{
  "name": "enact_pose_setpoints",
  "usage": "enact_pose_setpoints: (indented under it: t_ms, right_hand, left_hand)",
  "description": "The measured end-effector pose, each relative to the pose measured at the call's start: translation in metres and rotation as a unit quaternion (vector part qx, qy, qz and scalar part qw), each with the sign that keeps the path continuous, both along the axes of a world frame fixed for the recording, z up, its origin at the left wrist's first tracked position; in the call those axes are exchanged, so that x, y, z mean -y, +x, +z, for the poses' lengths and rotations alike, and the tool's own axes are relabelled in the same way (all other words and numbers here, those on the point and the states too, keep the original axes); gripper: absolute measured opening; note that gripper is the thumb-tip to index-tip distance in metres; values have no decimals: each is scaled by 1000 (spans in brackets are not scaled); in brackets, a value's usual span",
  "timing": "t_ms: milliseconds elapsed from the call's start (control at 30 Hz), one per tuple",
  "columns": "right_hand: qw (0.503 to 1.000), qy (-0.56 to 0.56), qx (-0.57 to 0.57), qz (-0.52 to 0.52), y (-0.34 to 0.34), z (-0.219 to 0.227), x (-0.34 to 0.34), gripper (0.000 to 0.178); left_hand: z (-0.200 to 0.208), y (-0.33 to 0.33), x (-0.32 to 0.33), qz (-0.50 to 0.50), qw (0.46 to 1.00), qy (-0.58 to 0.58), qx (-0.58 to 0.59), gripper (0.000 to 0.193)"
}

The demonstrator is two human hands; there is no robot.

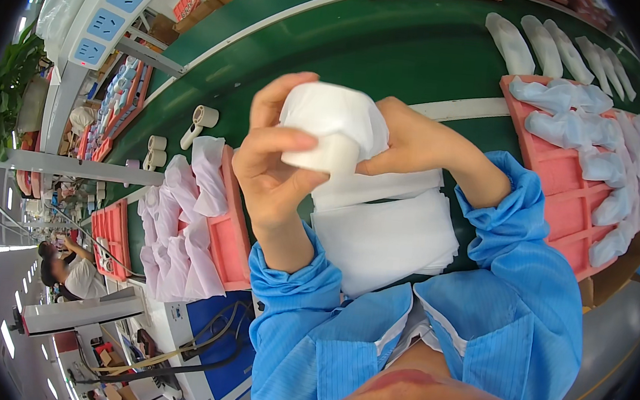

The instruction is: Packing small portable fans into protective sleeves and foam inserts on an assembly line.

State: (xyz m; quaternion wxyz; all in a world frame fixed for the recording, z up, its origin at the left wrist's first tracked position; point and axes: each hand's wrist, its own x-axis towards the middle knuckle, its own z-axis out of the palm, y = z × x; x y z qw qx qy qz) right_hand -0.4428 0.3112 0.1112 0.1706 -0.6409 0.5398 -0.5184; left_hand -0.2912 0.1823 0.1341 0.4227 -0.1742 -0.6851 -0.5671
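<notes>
Above the green work surface, both hands hold a white rounded object (324, 151) with a short cylindrical part, partly covered by a thin white wrapping (335, 107). My left hand (274, 166) curls its fingers and thumb around the near left side. On the other side, my right hand (407, 139) presses its thumb against the wrapping and the object; some of its fingers are hidden behind. Just below the hands lies a stack of flat white sheets or sleeves (384, 239). The object's exact kind cannot be made out.
Pink divided trays stand left (233, 231) and right (560, 208), holding pale wrapped pieces. White unwrapped pieces (205, 117) sit at the left. Several slim wrapped pieces (509, 46) lie far right. A post with blue sockets (104, 24) rises at the left; another person (77, 275) sits beyond.
</notes>
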Motion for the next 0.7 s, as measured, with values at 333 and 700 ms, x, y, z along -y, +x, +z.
enact_pose_setpoints:
  t_ms: [333,700]
  right_hand:
    - [934,-20,-203,-294,0,0,0,35]
    - [969,68,-75,-227,6,0,-2,35]
  left_hand:
    - [-15,-18,-25,214,972,96,21,38]
    - [-13,-11,-22,353,930,65,77,18]
